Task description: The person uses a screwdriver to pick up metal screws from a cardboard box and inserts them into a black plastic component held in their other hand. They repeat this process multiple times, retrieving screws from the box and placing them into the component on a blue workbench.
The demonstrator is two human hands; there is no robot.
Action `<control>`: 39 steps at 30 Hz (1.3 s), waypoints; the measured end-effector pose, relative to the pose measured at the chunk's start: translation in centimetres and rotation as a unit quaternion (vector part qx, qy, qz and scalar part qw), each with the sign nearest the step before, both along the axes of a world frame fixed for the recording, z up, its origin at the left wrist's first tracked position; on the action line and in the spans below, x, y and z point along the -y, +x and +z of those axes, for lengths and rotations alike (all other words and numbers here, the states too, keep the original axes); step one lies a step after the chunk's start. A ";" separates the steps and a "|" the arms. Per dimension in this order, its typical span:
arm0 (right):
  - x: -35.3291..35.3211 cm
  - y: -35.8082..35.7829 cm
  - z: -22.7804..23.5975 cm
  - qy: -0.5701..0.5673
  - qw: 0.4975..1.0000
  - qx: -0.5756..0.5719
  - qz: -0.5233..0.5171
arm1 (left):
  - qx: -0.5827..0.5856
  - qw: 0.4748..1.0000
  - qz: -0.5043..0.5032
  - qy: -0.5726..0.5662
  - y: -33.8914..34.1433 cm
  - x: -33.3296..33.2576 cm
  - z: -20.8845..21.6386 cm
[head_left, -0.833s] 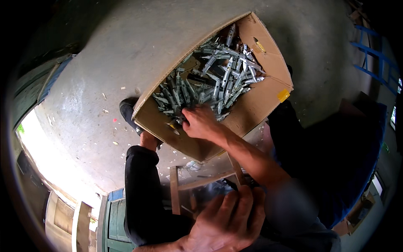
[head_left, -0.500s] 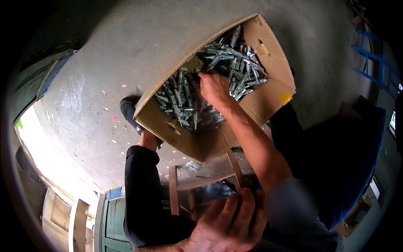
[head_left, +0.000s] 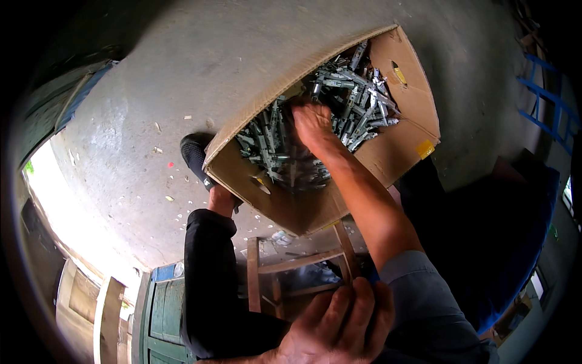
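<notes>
A tilted cardboard box (head_left: 417, 91) on the floor in front of me holds a heap of slender grey metal parts (head_left: 364, 103). Their exact kind is not clear. My right hand (head_left: 315, 124) reaches down into the box, between the heap on its right and more parts on its left. Its fingertips are hidden among them, so their grip does not show. Close to me, low in the picture, my left hand (head_left: 339, 327) is closed with its fingers curled inward. Whatever it may hold is hidden.
A wooden stool frame (head_left: 297, 262) stands between the box and me. My left shoe (head_left: 195, 159) is beside the box. Small scraps dot the concrete floor (head_left: 139, 194). A blue metal rack (head_left: 548, 100) stands far right, and a green wooden panel (head_left: 167, 312) stands lower left.
My right hand has gone deeper among the parts, its fingers now more hidden. The whole view has shifted slightly, placing the box further right. My left hand stays closed.
</notes>
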State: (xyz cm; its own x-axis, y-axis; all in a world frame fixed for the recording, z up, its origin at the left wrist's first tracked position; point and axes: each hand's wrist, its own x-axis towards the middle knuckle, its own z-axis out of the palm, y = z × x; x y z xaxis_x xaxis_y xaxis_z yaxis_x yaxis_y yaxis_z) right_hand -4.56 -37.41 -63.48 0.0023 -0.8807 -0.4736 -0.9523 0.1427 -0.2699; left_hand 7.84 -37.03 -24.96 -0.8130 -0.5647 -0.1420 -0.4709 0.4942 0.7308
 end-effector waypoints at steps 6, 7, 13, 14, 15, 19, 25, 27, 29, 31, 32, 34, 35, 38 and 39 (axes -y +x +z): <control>-1.8 -2.0 3.7 -0.168 0.980 0.046 -0.102 | 0.042 0.996 -0.012 0.084 -0.2 2.5 1.5; -1.6 -2.8 5.2 -0.155 0.977 0.076 -0.129 | 0.046 0.995 -0.012 0.084 -0.2 2.6 1.8; -4.3 -7.3 10.6 -0.217 0.867 0.231 -0.385 | 0.046 0.998 0.029 0.020 0.2 1.1 -0.1; -4.4 -8.2 12.0 -0.188 0.824 0.294 -0.446 | 0.053 0.998 0.046 0.008 0.1 1.1 -0.3; -4.8 -9.0 13.4 -0.156 0.773 0.354 -0.503 | 0.067 0.995 0.065 0.025 -0.1 1.4 -0.2; -3.7 -9.9 23.3 -0.080 0.665 0.436 -0.601 | 0.117 0.984 0.122 0.052 -0.3 2.7 0.1; -5.6 -9.8 29.2 -0.041 0.589 0.542 -0.598 | 0.095 0.951 0.276 0.104 -0.3 3.8 -1.9; -6.2 -9.4 30.2 -0.022 0.550 0.569 -0.611 | 0.092 0.927 0.322 0.170 -0.9 4.3 -2.4; -6.8 -9.2 30.1 -0.012 0.516 0.611 -0.601 | 0.079 0.908 0.350 0.216 -1.3 4.4 -3.1; -6.7 -8.6 30.2 -0.012 0.498 0.637 -0.588 | 0.051 0.898 0.364 0.243 -1.5 4.4 -3.8; -6.9 -8.3 30.2 0.000 0.496 0.642 -0.584 | 0.036 0.889 0.371 0.266 -1.7 4.5 -3.9; -7.3 -7.9 30.3 0.020 0.501 0.654 -0.566 | 0.003 0.868 0.386 0.314 -2.5 4.6 -4.0; -7.4 -7.8 30.5 0.030 0.506 0.659 -0.556 | 0.003 0.867 0.388 0.312 -3.0 4.5 -3.9; -7.0 -7.2 31.1 0.039 0.545 0.668 -0.505 | -0.009 0.866 0.394 0.308 -3.8 4.3 -3.7; -6.7 -7.2 31.5 0.043 0.556 0.671 -0.488 | -0.012 0.870 0.395 0.296 -3.9 4.3 -3.5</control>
State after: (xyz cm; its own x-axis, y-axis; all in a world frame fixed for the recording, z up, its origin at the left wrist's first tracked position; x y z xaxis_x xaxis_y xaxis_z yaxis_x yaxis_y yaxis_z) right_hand -11.75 -30.70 -31.94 -0.0549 -0.7468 -0.6628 0.6411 0.4825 -0.5968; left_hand 3.95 -41.30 -28.43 -0.2114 -0.7815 -0.5870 -0.4741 -0.4432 0.7608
